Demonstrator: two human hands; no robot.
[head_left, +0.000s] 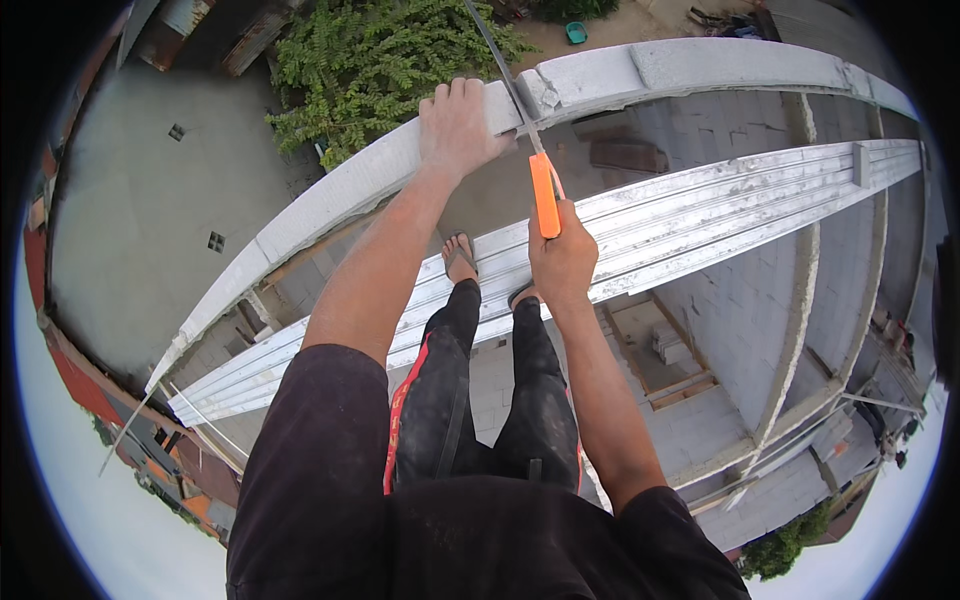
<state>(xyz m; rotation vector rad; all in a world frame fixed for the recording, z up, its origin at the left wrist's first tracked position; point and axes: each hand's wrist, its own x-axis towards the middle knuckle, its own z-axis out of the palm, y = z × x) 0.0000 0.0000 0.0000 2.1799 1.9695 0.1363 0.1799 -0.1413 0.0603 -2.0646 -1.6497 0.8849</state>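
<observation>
My left hand (pixel 462 130) grips the top of a white block wall course (pixel 330 195), fingers over its far edge, just left of a saw blade (pixel 510 85). My right hand (pixel 562 250) is closed around the saw's orange handle (pixel 543 185), below and nearer to me. The long narrow blade lies across the pale blocks, at a notch beside a short block piece (pixel 585 80); how deep it sits in them I cannot tell.
My sandaled feet (pixel 460 255) stand on long ribbed metal planks (pixel 680 215) along the wall. Below are block walls (pixel 730 330), concrete beams (pixel 800 320) and a framed opening (pixel 650 340). Beyond the wall are leafy branches (pixel 350 70) and a grey slab (pixel 150 250).
</observation>
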